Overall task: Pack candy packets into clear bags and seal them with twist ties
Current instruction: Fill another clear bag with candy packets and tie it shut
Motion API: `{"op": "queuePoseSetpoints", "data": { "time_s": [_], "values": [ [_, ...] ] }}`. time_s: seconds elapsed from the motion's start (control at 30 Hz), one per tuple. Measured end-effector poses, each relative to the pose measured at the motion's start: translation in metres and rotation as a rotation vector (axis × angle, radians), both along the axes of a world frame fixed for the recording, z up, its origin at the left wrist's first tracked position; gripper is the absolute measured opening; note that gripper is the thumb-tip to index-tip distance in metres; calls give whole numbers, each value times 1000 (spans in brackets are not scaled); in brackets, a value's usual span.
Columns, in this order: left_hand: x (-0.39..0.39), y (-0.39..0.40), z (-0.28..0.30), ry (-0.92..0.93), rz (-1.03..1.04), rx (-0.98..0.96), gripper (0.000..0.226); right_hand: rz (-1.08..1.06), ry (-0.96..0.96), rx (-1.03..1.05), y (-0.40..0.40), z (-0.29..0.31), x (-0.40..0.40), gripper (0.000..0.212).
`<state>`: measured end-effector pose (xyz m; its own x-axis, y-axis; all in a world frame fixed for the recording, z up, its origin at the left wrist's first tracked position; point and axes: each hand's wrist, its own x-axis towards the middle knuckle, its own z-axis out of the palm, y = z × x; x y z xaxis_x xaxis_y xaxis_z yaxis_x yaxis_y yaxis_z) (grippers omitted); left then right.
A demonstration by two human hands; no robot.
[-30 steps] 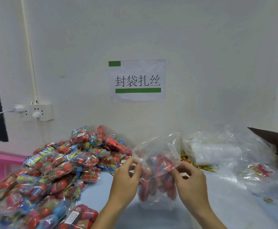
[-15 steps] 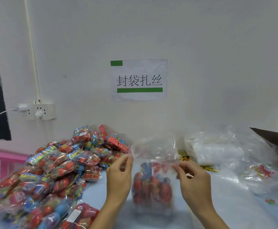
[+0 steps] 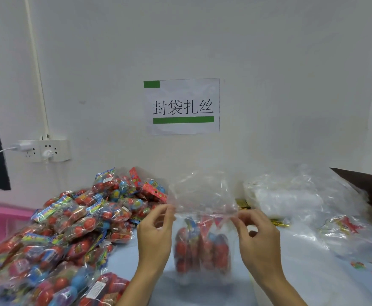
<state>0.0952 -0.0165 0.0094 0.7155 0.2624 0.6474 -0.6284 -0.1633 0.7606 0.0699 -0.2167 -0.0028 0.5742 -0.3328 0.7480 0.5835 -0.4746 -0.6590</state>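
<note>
Tabletop bag [image 3: 202,235] between pinching hands [image 3: 205,214]

A white paper sign [image 3: 182,106] with black Chinese characters and green bars hangs on the white wall [image 3: 269,74], above the fingers. A white power socket [image 3: 44,150] with a plugged-in cable sits far to their left. A pink rack [image 3: 1,214] stands at the left edge.

We see from one head-worn camera, facing forward and slightly down, close over the counter [image 3: 313,272], the wall [image 3: 269,62] filling the upper frame.
</note>
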Motion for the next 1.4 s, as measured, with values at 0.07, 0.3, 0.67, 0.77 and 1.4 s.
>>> {"op": "queuePoseSetpoints", "data": {
  "time_s": [0.07,0.3,0.67,0.77,1.4],
  "values": [
    [1,0,2,-27,-10,-12,20,-19,-49,-3,-1,2,2,21],
    [0,-4,0,-84,2,52,20,-33,-92,44,-1,6,-2,13],
    [6,5,-4,276,-368,114,56,158,306,-28,-6,-10,2,36],
    [8,18,-9,446,-544,334,92,221,375,-59,-8,-6,-1,51],
    [5,3,-29,467,-703,233,76,488,774,-198,-11,-18,2,64]
  ]
}}
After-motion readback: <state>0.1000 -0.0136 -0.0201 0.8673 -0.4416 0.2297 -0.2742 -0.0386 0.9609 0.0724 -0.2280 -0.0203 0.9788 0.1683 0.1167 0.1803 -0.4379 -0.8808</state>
